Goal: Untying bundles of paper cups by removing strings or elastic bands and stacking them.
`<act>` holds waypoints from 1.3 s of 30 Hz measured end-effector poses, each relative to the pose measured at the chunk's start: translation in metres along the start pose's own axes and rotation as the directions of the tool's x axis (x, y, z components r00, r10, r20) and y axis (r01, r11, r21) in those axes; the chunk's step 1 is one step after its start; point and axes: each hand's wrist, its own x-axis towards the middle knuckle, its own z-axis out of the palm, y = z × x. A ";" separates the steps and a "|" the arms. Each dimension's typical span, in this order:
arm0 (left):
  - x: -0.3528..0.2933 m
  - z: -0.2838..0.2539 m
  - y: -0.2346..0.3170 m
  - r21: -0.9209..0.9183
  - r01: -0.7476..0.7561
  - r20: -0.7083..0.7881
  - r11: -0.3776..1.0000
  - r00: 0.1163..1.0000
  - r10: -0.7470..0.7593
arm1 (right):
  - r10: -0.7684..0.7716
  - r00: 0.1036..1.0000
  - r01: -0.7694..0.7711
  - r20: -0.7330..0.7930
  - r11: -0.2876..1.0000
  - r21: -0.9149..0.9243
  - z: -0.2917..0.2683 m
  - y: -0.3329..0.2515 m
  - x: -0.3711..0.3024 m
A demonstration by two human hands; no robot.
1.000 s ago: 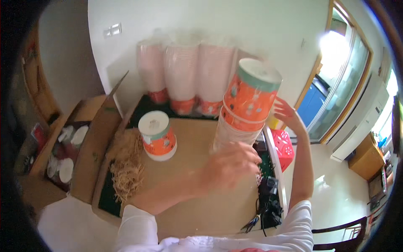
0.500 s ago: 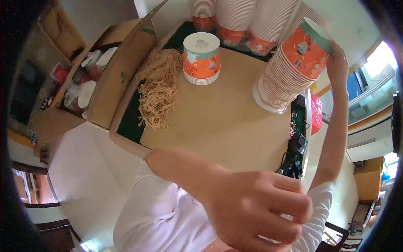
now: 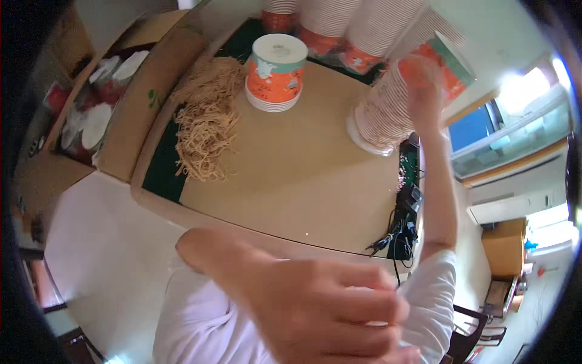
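At the far right of the table leans a tall nested stack of paper tubs, tilted, its top one orange with a green band. My right hand is in front of that upper part; its fingers are smeared by motion, so whether they grip is unclear. Close to the camera, my left hand hovers before my body with fingers curled, slightly blurred; its fingertips and anything inside are hidden. A short upside-down stack of the same tubs stands farther back on a cardboard sheet.
Tangled tan strings lie left of the short stack. Farther left, an opened cardboard box contains wrapped tubs. More tall stacks line the back wall. Black cables with an adapter lie along the right edge.
My right hand has moved left and nearer, from the top tub's far side to in front of it. My left hand stays curled near the camera. The whole view has shifted slightly.
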 end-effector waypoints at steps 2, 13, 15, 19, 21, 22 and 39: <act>-0.003 -0.017 0.015 0.241 -0.028 0.089 0.970 0.996 0.006 | 0.257 0.940 -0.289 0.225 0.949 0.124 0.045 -0.031 0.005; -0.069 -0.026 0.047 -0.422 0.555 0.140 0.717 0.821 -0.553 | 0.607 0.636 -0.739 0.476 0.657 0.150 0.237 -0.038 0.003; -0.068 -0.017 0.055 -0.607 0.498 -0.004 0.619 0.778 -0.629 | 0.622 0.581 -0.772 0.524 0.625 0.114 0.246 -0.014 -0.005; -0.069 -0.048 0.042 -0.610 0.514 0.142 0.603 0.820 -0.555 | 0.590 0.563 -0.711 0.580 0.703 -0.024 0.262 0.006 -0.008; -0.089 -0.046 0.035 -0.570 0.384 -0.070 0.727 0.858 -0.508 | 0.572 0.521 -0.755 0.634 0.655 0.030 0.257 0.006 -0.005; -0.102 -0.049 0.028 -0.545 0.469 -0.097 0.695 0.788 -0.609 | 0.560 0.478 -0.801 0.677 0.595 0.073 0.250 0.008 -0.003; -0.122 -0.067 -0.092 0.316 0.868 -0.223 0.382 0.460 -0.860 | 0.652 0.603 -0.752 0.459 0.275 0.598 0.025 -0.034 -0.139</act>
